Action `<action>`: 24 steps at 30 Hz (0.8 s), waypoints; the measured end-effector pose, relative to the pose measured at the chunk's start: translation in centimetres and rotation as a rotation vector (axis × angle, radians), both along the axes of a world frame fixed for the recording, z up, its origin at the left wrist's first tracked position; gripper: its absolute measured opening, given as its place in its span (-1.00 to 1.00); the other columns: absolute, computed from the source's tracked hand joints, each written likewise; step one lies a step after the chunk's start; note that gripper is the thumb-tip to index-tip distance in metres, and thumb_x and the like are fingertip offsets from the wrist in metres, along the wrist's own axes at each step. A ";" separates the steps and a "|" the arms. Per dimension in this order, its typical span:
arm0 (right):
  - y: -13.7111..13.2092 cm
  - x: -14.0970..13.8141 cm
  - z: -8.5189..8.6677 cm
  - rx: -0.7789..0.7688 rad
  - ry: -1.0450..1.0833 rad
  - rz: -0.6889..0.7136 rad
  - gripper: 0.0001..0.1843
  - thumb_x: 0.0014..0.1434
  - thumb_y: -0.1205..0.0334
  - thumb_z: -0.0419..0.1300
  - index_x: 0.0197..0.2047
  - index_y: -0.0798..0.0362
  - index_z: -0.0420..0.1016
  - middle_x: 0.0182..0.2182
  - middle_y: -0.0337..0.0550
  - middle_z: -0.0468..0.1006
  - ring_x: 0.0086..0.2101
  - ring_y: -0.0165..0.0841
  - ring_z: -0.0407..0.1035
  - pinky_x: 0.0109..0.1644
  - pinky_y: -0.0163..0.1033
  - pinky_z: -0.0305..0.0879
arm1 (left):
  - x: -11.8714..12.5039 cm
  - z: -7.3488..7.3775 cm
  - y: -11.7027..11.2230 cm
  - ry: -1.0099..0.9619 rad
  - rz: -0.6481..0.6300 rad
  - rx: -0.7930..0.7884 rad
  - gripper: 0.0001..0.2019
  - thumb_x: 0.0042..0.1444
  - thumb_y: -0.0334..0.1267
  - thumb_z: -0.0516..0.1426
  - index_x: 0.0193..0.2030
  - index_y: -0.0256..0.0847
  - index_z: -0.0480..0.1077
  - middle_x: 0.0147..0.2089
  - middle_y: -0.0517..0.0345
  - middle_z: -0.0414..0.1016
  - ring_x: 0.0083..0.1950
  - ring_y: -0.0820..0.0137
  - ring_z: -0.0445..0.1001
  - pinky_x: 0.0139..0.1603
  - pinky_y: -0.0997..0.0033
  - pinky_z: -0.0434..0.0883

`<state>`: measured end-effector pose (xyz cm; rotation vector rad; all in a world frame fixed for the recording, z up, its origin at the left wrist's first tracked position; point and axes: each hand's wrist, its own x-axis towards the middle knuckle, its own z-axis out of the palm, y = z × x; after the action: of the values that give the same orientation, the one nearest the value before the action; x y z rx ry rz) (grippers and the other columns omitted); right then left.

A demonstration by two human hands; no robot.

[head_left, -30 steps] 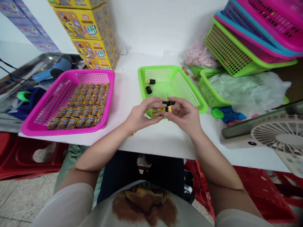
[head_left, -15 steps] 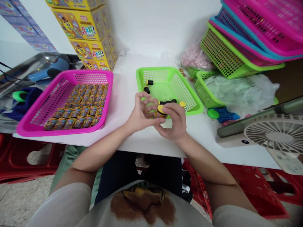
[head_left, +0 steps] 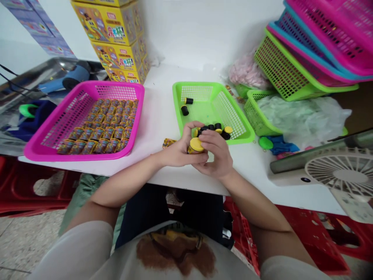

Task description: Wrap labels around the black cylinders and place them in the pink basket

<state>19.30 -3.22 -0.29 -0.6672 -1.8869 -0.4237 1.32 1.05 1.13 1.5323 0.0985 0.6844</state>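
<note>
head view: both hands meet at the table (head_left: 163, 116) edge.
left hand (head_left: 177, 149): fingers curled round small yellow-capped tube (head_left: 196, 146).
right hand (head_left: 214, 155): closed on the same tube.
risk: a slip could drop it off the near edge, short of the green basket (head_left: 210, 111).

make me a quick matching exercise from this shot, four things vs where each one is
Things:
1. yellow-capped cup
2. pink basket
3. white fan
4. yellow boxes

Places:
a. stacked at the back, against the wall
b. held between the left hand and right hand
c. right edge of the table
d. left of the table, filled with rows of wrapped cups

Pairs: 1-b, 2-d, 3-c, 4-a
</note>
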 end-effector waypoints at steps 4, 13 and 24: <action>-0.1 0.3 -0.5 0.138 -0.078 -0.240 -0.53 0.35 -0.05 0.26 0.27 -0.23 0.36 -0.07 -0.15 0.65 -0.12 -0.23 0.56 0.33 0.24 0.40 | 0.5 0.1 -0.6 -0.031 0.130 0.087 -0.38 0.33 -0.18 0.27 0.29 0.03 -0.07 -0.37 0.45 0.31 -0.48 0.54 0.39 -0.44 0.52 0.35; -0.5 0.4 -2.0 0.157 -0.119 -0.363 -0.45 0.30 0.07 0.37 0.32 -0.46 0.46 -0.14 -0.20 0.62 -0.18 -0.25 0.40 0.37 0.22 0.37 | 2.1 -2.1 -1.5 -0.100 0.536 0.287 -0.35 0.24 -0.24 0.29 0.28 0.06 -0.04 -0.29 0.37 0.33 -0.35 0.46 0.51 -0.35 0.43 0.44; -0.9 1.2 -1.8 0.042 -0.067 -0.159 -0.52 0.26 -0.13 0.42 0.22 -0.46 0.53 -0.19 -0.28 0.66 -0.21 -0.21 0.50 0.43 0.31 0.26 | 0.3 -0.5 -0.1 -0.013 0.179 0.227 -0.17 0.13 -0.21 0.39 0.36 0.11 -0.05 -0.29 0.40 0.52 -0.40 0.46 0.59 -0.35 0.48 0.55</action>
<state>20.51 -4.17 -2.12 -0.7867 -1.8896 -0.5924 1.60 0.97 0.61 1.7509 0.1538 0.8705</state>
